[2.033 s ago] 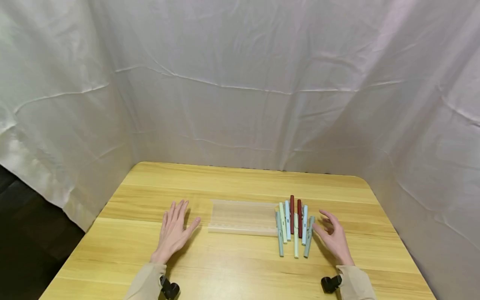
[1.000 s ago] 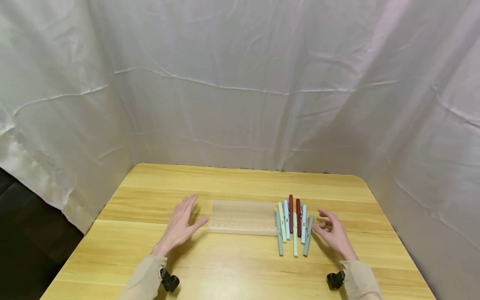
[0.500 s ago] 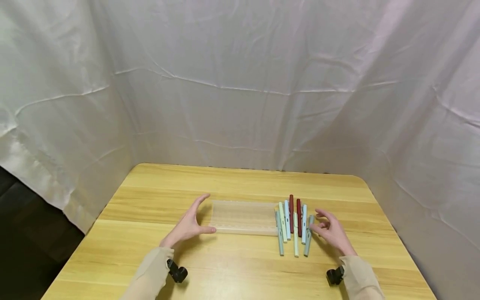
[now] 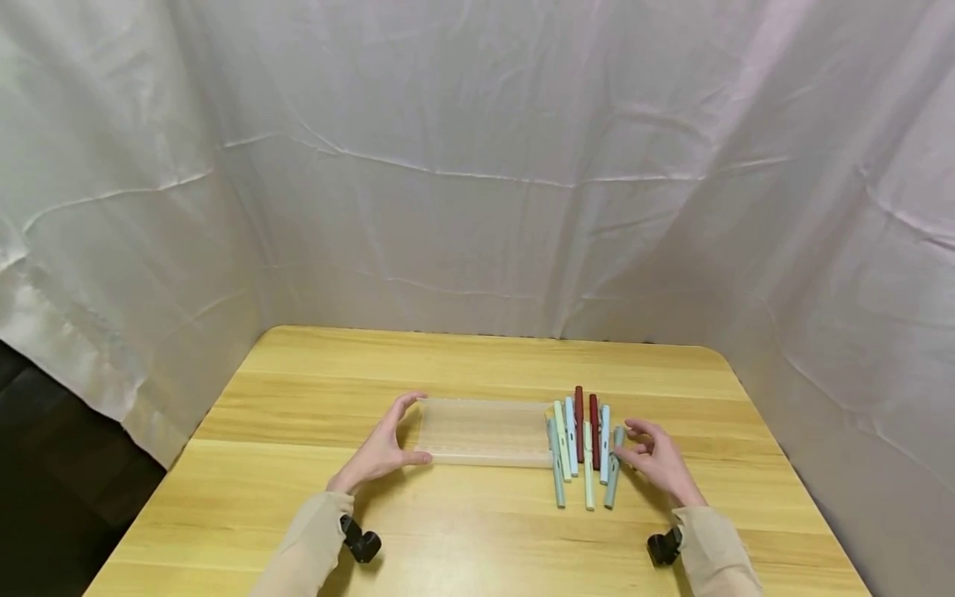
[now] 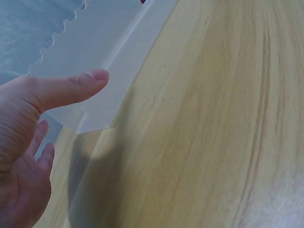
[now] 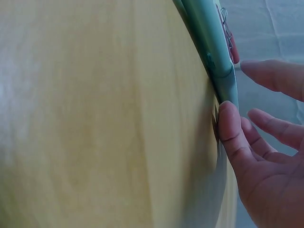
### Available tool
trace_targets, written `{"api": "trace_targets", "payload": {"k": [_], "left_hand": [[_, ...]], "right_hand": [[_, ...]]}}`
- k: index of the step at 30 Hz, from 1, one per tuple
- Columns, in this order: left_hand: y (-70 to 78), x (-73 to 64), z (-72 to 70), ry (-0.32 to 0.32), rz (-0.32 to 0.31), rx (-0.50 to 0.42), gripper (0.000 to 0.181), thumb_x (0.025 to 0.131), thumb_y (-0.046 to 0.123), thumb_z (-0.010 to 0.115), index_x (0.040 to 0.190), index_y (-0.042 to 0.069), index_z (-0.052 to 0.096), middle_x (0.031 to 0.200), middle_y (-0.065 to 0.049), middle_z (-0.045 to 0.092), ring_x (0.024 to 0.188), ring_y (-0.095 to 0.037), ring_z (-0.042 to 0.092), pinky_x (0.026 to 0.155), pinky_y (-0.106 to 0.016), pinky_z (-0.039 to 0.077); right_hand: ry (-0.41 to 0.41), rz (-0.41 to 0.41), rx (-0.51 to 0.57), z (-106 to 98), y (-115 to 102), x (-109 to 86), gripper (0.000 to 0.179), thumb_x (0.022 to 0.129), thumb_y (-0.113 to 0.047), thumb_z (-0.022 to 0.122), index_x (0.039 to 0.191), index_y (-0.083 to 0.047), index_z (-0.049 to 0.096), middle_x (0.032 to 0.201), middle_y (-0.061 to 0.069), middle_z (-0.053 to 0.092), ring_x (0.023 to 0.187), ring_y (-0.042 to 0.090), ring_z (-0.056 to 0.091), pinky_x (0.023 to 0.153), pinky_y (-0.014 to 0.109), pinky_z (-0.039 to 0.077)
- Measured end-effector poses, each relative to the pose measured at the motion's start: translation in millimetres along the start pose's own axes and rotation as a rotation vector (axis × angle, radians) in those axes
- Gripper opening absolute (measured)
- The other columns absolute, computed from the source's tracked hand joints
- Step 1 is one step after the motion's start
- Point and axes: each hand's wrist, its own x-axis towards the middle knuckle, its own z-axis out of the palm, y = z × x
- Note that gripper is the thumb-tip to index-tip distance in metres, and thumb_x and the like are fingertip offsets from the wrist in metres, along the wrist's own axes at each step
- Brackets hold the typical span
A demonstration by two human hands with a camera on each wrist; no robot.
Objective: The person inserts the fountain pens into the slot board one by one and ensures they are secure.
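A translucent plastic pen rack [image 4: 485, 431] with a wavy edge lies across the middle of the table. My left hand [image 4: 382, 452] grips its left end, thumb along the front and fingers at the back edge. In the left wrist view that thumb [image 5: 76, 89] lies over the rack's front wall [image 5: 102, 111]. Several pens lie side by side at the rack's right end, among them dark red pens [image 4: 579, 423] and a light blue pen [image 4: 604, 444]. My right hand [image 4: 660, 464] is at the rightmost grey-green pen [image 4: 613, 477]; its thumb [image 6: 230, 121] meets the pen's end, the index finger held apart.
The wooden table [image 4: 477, 539] has rounded far corners. A pale cloth curtain [image 4: 477, 249] hangs behind and on both sides. Black wrist cameras [image 4: 361, 543] sit at both sleeves. A dark area [image 4: 60, 464] shows past the table's left side.
My left hand has moved right to the rack's left end and its spread fingers have closed in on it. My right hand has edged left to the grey-green pen. Rack and pens stay put.
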Motion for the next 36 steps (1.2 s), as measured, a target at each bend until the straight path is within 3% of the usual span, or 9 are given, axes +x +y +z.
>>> {"api": "trace_targets", "payload": {"k": [5,14,18,22,26,29,36], "left_hand": [[-1.9,1.0,0.3,-0.014,0.009,-0.024,0.099,0.072,0.012,0.088,0.153,0.008,0.032,0.162,-0.02,0.031,0.152,-0.046,0.024,0.123,-0.068,0.018],[-4.3,1.4,2.0,-0.045,0.063,0.003,0.096,0.074,0.009,0.086,0.152,0.005,0.03,0.16,-0.021,0.031,0.15,-0.047,0.027,0.124,-0.065,0.021],[-3.5,1.3,1.6,-0.055,0.049,-0.003,0.095,0.075,0.008,0.085,0.152,0.005,0.029,0.161,-0.021,0.03,0.151,-0.046,0.026,0.124,-0.064,0.02],[-2.9,1.1,1.0,-0.056,0.03,-0.005,0.095,0.075,0.008,0.085,0.152,0.006,0.029,0.162,-0.02,0.029,0.152,-0.045,0.024,0.125,-0.063,0.02],[-2.7,1.1,0.8,-0.052,0.054,0.005,0.094,0.076,0.008,0.084,0.152,0.003,0.028,0.161,-0.022,0.029,0.15,-0.048,0.026,0.123,-0.065,0.02],[-2.9,1.0,0.5,-0.05,0.065,0.01,0.094,0.076,0.008,0.084,0.152,0.002,0.028,0.16,-0.024,0.03,0.149,-0.049,0.026,0.122,-0.067,0.02],[-3.2,1.4,0.3,-0.061,0.023,0.001,0.095,0.076,0.008,0.084,0.153,0.007,0.028,0.163,-0.019,0.028,0.152,-0.044,0.024,0.126,-0.063,0.018]], "right_hand": [[0.008,0.013,-0.007,0.3,1.0,2.1,0.066,0.092,-0.015,0.072,0.145,0.009,0.042,0.13,0.03,0.056,0.097,0.018,0.064,0.072,0.019,0.057],[0.01,0.04,-0.058,1.2,0.9,5.7,0.062,0.091,-0.018,0.074,0.139,0.011,0.048,0.1,0.012,0.063,0.079,0.007,0.056,0.069,0.017,0.053],[-0.019,0.054,-0.066,0.7,-1.8,6.9,0.064,0.092,-0.021,0.073,0.14,0.012,0.047,0.09,0.008,0.065,0.074,0.008,0.056,0.07,0.017,0.051],[-0.062,0.077,-0.02,0.5,-2.8,9.8,0.065,0.094,-0.019,0.071,0.144,0.011,0.043,0.084,0.008,0.069,0.063,0.011,0.06,0.06,0.021,0.053],[-0.106,0.084,0.042,0.1,-3.0,13.8,0.067,0.095,-0.017,0.069,0.147,0.011,0.037,0.077,0.008,0.068,0.053,0.011,0.058,0.048,0.024,0.051],[-0.137,0.075,0.062,-0.4,-3.4,15.5,0.069,0.096,-0.016,0.068,0.148,0.013,0.034,0.073,0.007,0.066,0.051,0.011,0.057,0.046,0.025,0.051],[-0.17,0.082,0.138,-3.1,0.5,19.4,0.071,0.095,-0.015,0.069,0.147,0.015,0.032,0.073,0.007,0.065,0.051,0.01,0.058,0.046,0.027,0.053]]}}
